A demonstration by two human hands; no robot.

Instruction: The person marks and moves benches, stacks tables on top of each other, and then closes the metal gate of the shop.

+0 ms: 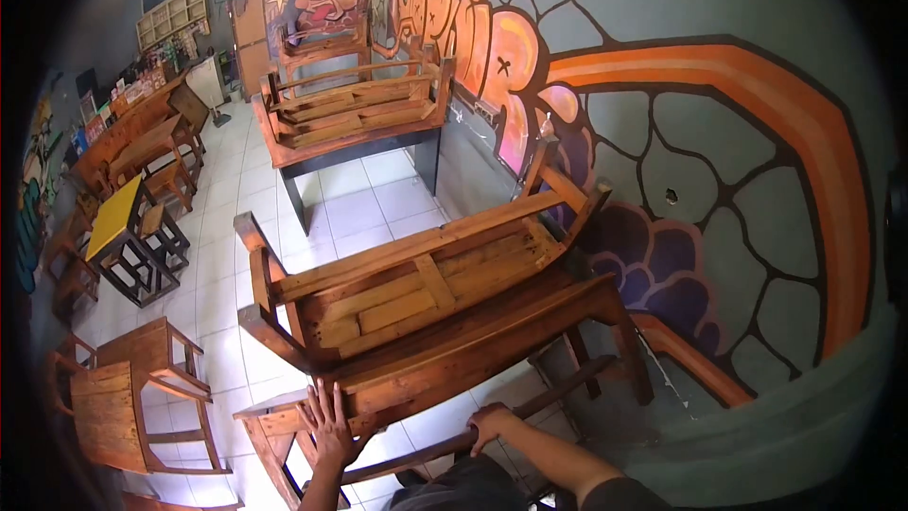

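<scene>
A wooden bench (416,289) lies upside down, legs up, on top of a long wooden table (492,331) just ahead of me. My left hand (329,426) is spread, its fingers lying against the near left edge of this table. Lower down, my right hand (494,424) is closed around the table's long lower rail (558,400). Its thumb side and knuckles show, while the fingertips are partly hidden behind the wood.
Farther on, another upturned bench (359,112) rests on a dark-legged table (369,153) along the painted wall (681,161). Wooden chairs (109,412) stand at left, near a yellow-topped table (115,218). White floor tiles (222,255) run between the two sides.
</scene>
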